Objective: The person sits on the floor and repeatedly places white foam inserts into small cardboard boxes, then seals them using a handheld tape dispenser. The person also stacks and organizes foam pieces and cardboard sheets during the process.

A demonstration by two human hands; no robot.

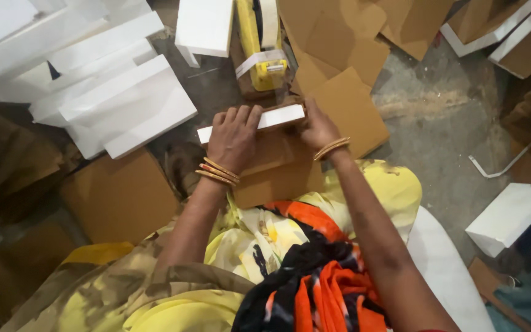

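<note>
Both hands pressing a white strip onto a box edge.
Left hand (233, 138) and right hand (316, 128) clamp the white strip (281, 117) against the brown cardboard box (278, 169); next likely needs even smoothing.

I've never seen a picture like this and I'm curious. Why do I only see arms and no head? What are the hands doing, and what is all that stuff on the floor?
The camera sits on the person's head and looks down, so you see only their arms and lap. The left hand and the right hand both press on a long white strip lying on a piece of brown cardboard. Both wrists wear gold bangles. Just beyond the hands is a yellow tape dispenser. A pile of white box pieces lies at the left, flat cardboard sheets are scattered about the grey floor, and one white block sits at the right.
</note>
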